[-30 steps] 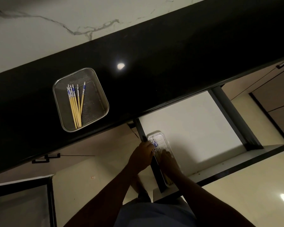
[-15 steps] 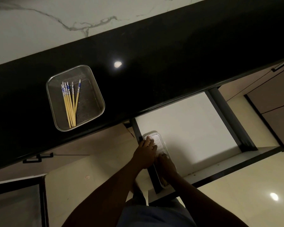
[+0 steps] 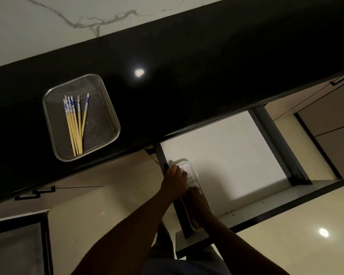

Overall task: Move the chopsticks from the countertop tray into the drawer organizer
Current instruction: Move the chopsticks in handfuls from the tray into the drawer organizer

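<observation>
Several yellow chopsticks [image 3: 75, 126] with blue-and-white patterned tops lie fanned in a metal mesh tray [image 3: 99, 126] on the black countertop [image 3: 187, 66]. Below the counter, a drawer [image 3: 226, 155] with a white floor is pulled out. A clear plastic organizer [image 3: 190, 170] lies along its left side. My left hand [image 3: 174, 181] rests flat on the organizer's far part with its fingers spread. My right hand [image 3: 197, 201] is over the near part, fingers curled. What lies inside the organizer is mostly hidden by my hands.
The drawer's dark front panel [image 3: 266, 213] juts toward me at the lower right. Its dark side rails run along both edges. A cabinet door with a black handle [image 3: 36, 192] is under the counter on the left. A marble wall backs the counter.
My left hand slid from the drawer's left rail up onto the far part of the organizer, covering the blue-patterned chopstick tops seen there earlier. The right hand barely moved.
</observation>
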{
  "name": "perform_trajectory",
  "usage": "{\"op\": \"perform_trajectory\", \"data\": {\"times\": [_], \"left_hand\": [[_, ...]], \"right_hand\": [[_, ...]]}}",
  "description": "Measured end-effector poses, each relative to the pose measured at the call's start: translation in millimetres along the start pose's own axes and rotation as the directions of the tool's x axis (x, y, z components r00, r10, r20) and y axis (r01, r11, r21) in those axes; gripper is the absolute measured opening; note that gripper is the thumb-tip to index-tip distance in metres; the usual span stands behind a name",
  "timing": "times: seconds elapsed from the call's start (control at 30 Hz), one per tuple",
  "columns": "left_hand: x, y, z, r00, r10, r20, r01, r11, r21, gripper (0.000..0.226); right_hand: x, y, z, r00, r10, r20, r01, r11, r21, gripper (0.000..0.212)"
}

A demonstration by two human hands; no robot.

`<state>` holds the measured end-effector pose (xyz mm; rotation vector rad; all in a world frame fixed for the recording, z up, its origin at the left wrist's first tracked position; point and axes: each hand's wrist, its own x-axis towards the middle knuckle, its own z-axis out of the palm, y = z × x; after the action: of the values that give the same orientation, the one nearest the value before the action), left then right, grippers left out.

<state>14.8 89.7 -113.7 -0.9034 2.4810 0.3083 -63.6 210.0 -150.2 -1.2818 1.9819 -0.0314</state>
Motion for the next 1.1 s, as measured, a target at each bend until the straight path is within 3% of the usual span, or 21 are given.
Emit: {"op": "perform_trajectory", "data": {"times": [0.2,0.63,0.87,1.0,1.1], "left_hand": [[6.0,-2.0,4.2,0.999,-0.025,0.045,0.029,0.996,-0.08,0.055],[-3.0,-4.3,-1.3,0.999,0.011,0.035,-0.011,1.0,-0.024,0.05],[-21.6,-14.7,-8.5,0.996,0.027,-0.083,-0.033,0.997,-0.066,0.037],[-36.0,-27.3,-16.1,0.988,-0.005,-0.152,-0.025,0.981,-0.193,0.042],[-49.6,-42.3,-27.3,0.966,-0.049,-0.253,-0.023,0.961,-0.275,0.046]], "right_hand": [[1.7,-0.1,4.2,1.0,0.018,0.011,-0.018,1.0,0.012,0.046],[-4.8,-1.2,1.3,1.0,0.009,0.03,-0.008,0.999,-0.032,0.044],[-6.8,-7.3,-13.6,0.994,0.098,0.04,-0.096,0.994,-0.047,0.04],[-10.9,-26.4,-28.4,0.993,0.116,-0.036,-0.116,0.993,-0.011,0.035],[-14.3,-50.6,-46.0,0.991,0.049,-0.128,-0.046,0.999,0.027,0.035]]}}
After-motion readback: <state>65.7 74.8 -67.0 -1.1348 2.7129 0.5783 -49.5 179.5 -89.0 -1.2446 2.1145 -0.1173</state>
